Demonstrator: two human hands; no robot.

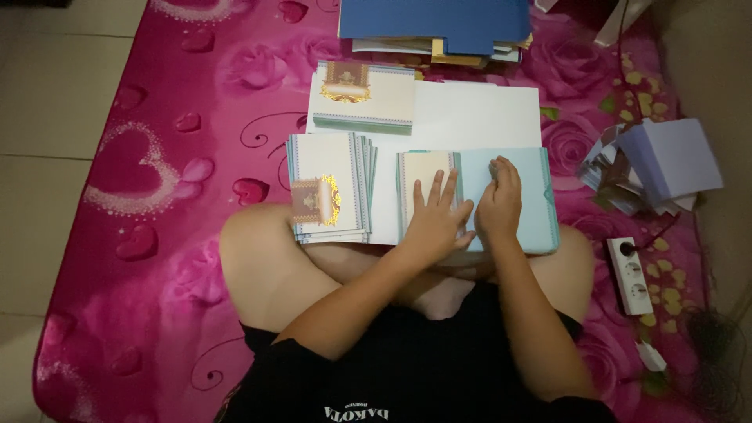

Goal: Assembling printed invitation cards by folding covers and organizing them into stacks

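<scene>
Folded card (509, 200) partly covered by left hand (435, 223) and right hand (499, 205); fold line under them unseen. Blue stack (435, 23) cut off by top edge. Dark tangle (717, 364) at mattress (157, 117) right edge too dim to identify. Paper pile (654, 164) blurred.

A blue folder stack (435, 23) is seen on the pink rose-patterned mattress (157, 157); a white power strip (630, 276) (one plug inserted) is laid beside folded envelopes (662, 166).

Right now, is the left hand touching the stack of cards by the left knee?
Apart. The head view shows the left hand flat on the folded card, with a clear gap to the stack of cards.
</scene>
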